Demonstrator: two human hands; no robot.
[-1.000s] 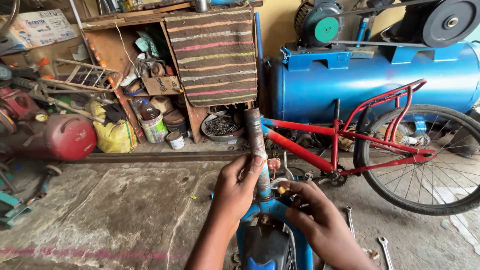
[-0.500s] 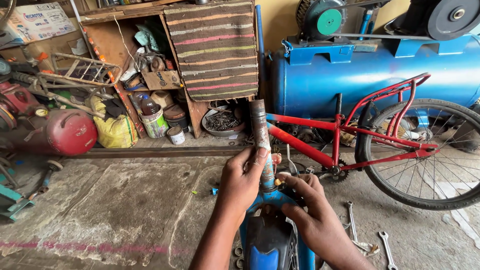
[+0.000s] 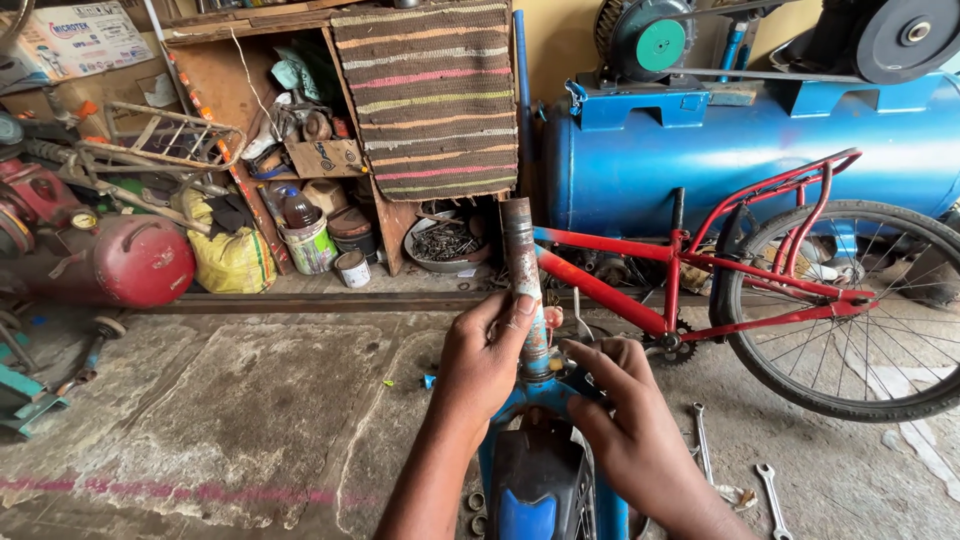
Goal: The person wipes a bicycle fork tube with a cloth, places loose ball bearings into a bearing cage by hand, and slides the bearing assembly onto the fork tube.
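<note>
Centrally, the left hand wraps its fingers around a rusty, paint-flecked steel tube that stands upright from a blue fork, thumb pressed on the tube's side. The right hand sits half-curled at the base of the tube, fingertips pinched at the collar there; whether it grips anything small cannot be told. Below, a black-and-blue mudguard shows glossy plastic. Behind stands a red bicycle frame with a spoked rear wheel. Flat steel wrenches lie on the cracked concrete floor. A striped woven rug hangs beside a smooth blue tank.
</note>
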